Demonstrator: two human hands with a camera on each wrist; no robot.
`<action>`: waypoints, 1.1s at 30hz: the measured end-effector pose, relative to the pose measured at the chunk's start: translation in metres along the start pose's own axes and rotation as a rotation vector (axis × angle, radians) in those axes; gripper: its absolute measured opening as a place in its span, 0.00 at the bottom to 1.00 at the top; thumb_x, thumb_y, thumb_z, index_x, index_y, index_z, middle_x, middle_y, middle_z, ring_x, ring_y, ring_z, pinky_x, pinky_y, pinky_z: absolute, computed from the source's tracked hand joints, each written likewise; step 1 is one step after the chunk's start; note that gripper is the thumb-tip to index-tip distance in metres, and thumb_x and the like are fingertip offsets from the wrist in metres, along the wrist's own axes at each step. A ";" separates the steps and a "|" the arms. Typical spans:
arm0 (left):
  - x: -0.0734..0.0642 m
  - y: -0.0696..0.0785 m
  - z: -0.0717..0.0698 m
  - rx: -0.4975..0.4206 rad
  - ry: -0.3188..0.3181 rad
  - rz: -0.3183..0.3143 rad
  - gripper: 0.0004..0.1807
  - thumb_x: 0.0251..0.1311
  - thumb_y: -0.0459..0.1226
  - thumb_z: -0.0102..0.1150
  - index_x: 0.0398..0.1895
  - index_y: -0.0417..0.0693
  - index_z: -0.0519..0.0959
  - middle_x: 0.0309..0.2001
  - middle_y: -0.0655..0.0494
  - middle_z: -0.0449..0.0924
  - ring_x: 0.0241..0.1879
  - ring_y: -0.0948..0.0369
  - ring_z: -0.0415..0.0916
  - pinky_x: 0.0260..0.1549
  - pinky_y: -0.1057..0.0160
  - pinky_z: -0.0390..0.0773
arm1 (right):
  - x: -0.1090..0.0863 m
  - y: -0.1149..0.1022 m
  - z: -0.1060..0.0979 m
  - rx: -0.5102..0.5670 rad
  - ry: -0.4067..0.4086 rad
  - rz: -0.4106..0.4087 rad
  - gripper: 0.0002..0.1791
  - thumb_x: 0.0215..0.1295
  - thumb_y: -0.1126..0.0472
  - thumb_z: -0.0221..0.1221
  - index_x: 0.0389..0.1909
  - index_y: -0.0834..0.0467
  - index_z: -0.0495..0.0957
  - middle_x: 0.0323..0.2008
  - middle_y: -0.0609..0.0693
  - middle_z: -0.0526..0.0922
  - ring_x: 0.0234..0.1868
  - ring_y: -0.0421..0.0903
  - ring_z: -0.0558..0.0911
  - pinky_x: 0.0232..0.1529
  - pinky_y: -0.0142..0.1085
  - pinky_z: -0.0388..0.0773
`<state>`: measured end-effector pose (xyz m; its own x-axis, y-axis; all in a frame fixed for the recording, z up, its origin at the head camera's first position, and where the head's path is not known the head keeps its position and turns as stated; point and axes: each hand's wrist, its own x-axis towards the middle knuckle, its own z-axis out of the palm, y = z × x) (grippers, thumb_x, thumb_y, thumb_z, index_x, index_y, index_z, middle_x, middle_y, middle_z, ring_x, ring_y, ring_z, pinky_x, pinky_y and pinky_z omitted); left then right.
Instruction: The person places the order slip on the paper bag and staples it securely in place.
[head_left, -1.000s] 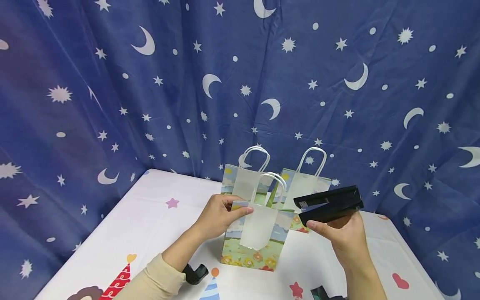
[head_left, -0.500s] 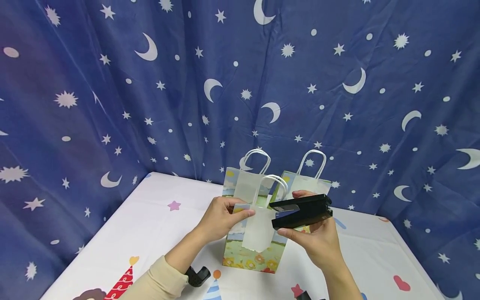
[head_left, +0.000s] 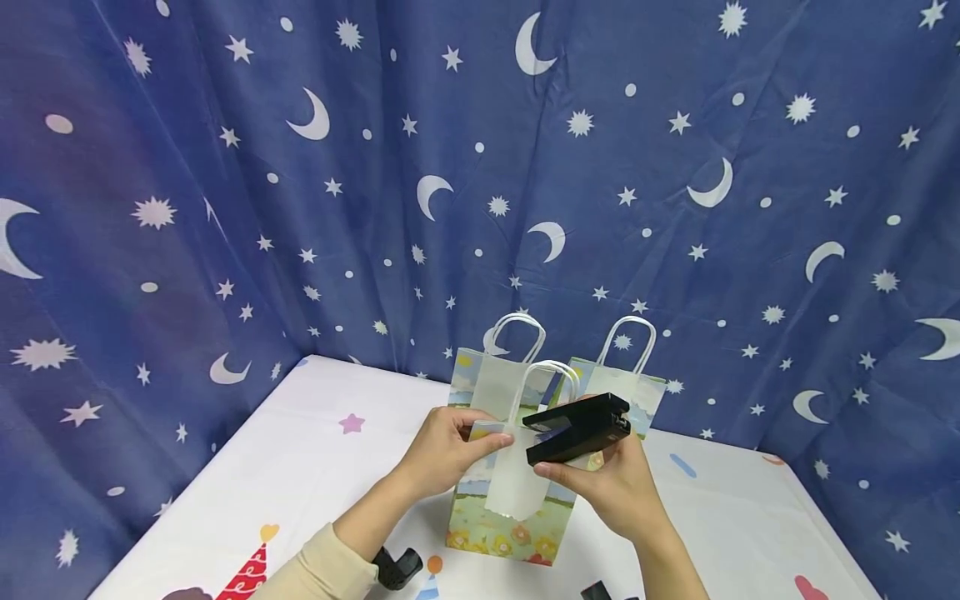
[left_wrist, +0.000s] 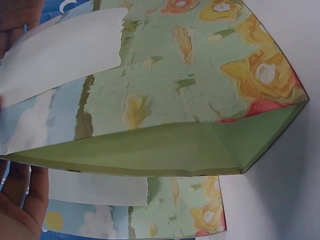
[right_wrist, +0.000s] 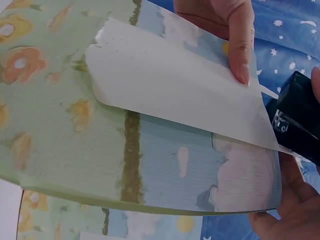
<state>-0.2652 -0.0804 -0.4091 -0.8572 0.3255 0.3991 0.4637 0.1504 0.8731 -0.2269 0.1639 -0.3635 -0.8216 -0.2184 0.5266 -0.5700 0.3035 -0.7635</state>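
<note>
The front paper gift bag (head_left: 510,533), printed with flowers and sky, stands on the table with its white twisted handles up. My left hand (head_left: 453,450) pinches its top edge at the left, thumb in front. A white paper strip (right_wrist: 175,90) lies down the bag's face from the top edge. My right hand (head_left: 615,487) grips a black stapler (head_left: 577,427) from below, thumb underneath. The stapler's jaws point left, parted, and overlap the bag's top edge at the foot of the handles in the head view. In the right wrist view, the stapler's nose is right at that edge.
Two matching gift bags stand behind, one at the back left (head_left: 465,371) and one at the back right (head_left: 648,396). The white patterned tablecloth (head_left: 352,475) covers the table. A blue moon-and-star curtain (head_left: 375,208) hangs close behind the bags.
My right hand has carried the stapler left from beside the bag to its top edge near the handles. My left hand has kept its pinch on the bag. The head view has tilted slightly up.
</note>
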 end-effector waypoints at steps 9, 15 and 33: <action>-0.001 -0.001 0.006 0.013 -0.007 -0.013 0.07 0.65 0.47 0.70 0.40 0.56 0.91 0.19 0.61 0.68 0.16 0.69 0.58 0.18 0.70 0.60 | -0.003 0.009 0.005 -0.022 0.005 -0.033 0.41 0.45 0.69 0.81 0.62 0.53 0.74 0.51 0.51 0.83 0.53 0.40 0.84 0.63 0.28 0.70; 0.000 -0.001 0.003 0.025 0.015 -0.006 0.04 0.65 0.47 0.70 0.39 0.62 0.90 0.19 0.62 0.69 0.16 0.68 0.59 0.19 0.71 0.61 | 0.000 0.011 0.009 -0.054 -0.044 -0.092 0.68 0.50 0.66 0.80 0.84 0.45 0.44 0.52 0.46 0.85 0.55 0.41 0.83 0.67 0.26 0.66; 0.002 0.004 0.004 0.069 0.020 0.005 0.08 0.66 0.46 0.69 0.41 0.56 0.90 0.27 0.57 0.82 0.18 0.69 0.61 0.19 0.70 0.62 | 0.002 0.011 0.013 -0.191 -0.020 -0.213 0.69 0.51 0.67 0.78 0.85 0.52 0.39 0.49 0.51 0.88 0.50 0.44 0.87 0.60 0.31 0.78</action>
<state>-0.2640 -0.0759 -0.4063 -0.8588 0.3078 0.4096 0.4817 0.2128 0.8501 -0.2346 0.1548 -0.3754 -0.6837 -0.3139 0.6588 -0.7226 0.4173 -0.5511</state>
